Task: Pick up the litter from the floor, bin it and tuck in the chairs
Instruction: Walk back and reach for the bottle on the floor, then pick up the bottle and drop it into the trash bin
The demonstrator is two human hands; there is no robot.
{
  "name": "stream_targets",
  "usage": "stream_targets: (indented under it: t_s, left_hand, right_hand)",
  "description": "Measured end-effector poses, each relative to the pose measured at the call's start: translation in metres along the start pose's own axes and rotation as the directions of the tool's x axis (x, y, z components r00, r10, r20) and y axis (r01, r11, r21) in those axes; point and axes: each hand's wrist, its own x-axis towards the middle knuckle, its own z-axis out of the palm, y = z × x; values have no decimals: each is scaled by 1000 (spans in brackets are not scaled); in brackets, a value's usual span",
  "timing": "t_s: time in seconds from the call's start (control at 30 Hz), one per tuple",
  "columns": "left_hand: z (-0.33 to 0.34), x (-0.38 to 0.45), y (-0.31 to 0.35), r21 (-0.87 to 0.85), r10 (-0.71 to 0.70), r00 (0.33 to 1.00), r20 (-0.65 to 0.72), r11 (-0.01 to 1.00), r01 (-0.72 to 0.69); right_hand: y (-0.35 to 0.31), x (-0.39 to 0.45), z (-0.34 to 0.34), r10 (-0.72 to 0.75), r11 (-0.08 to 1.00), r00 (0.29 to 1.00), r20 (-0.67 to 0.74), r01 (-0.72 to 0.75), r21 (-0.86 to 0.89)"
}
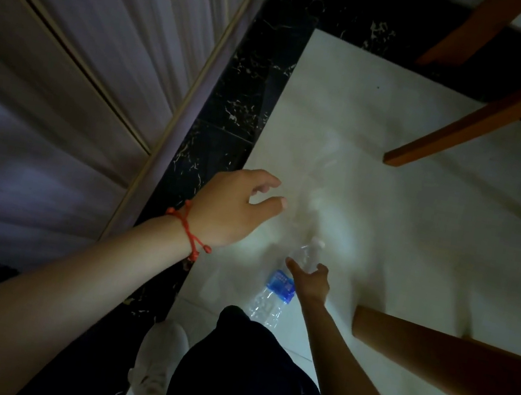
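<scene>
Dim room: cream glossy tiled floor (417,246) with a black marbled border strip (246,90) along a pale panelled wall (67,59). Clear plastic water bottle with blue label (273,295) is the litter here. It sits under the right hand (310,281), which is the grip: thumb and fingers spread around the bottle's shoulder, cap end beyond the fingertips, label and ribbed body back toward the wrist and the person's dark trouser knee (242,351). Contact looks partial, not clenched; can't tell if the bottle is off the floor. Left hand (236,207) is loose and holding nothing, up and left of the grip, red cord bracelet (190,233) on the wrist. Orange-brown wooden chair legs (474,123) are ahead-right of the grip, another thick one (433,353) just right of the forearm.

Risks, as judged:
- thin empty bottle, smooth tapered shoulder: a light pinch could let it squirt out and roll under the chair
- low light hides the clear plastic, easy to misplace fingers
- forearm close to the near leg, could knock it on the way up
</scene>
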Motion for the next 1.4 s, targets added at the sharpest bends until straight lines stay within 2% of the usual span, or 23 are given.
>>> stream_targets:
  t_s: [0.17, 0.43, 0.73, 0.9, 1.07, 1.4]
  left_hand:
    - [-1, 5, 2, -39, -25, 1000, -13, 999, 25]
    - [4, -18, 12, -62, -195, 979, -60, 980, 191]
    - [-16, -92, 49, 174, -93, 996, -10, 980, 93]
    - [-50, -123, 79, 303, -50, 999, -13, 952, 52]
    - [-83, -158, 120, 449, -7, 997, 71, 893, -26]
    - [-143, -205, 202, 461, -4, 1000, 28, 887, -10]
  right_hand:
    - [-17, -9, -14, -53, 999, 998, -39, 53, 0]
    - [-76, -77, -71, -249, 967, 962, -111, 253, 24]
    - [-111, -177, -127, -330, 944, 943, -48, 330, -4]
    - [-123, -230, -157, -360, 933, 930, -68, 358, -44]
    - [-140, -286, -187, -352, 934, 935, -34, 348, -85]
    - [-189, -391, -249, -394, 917, 915, 86, 398, -31]
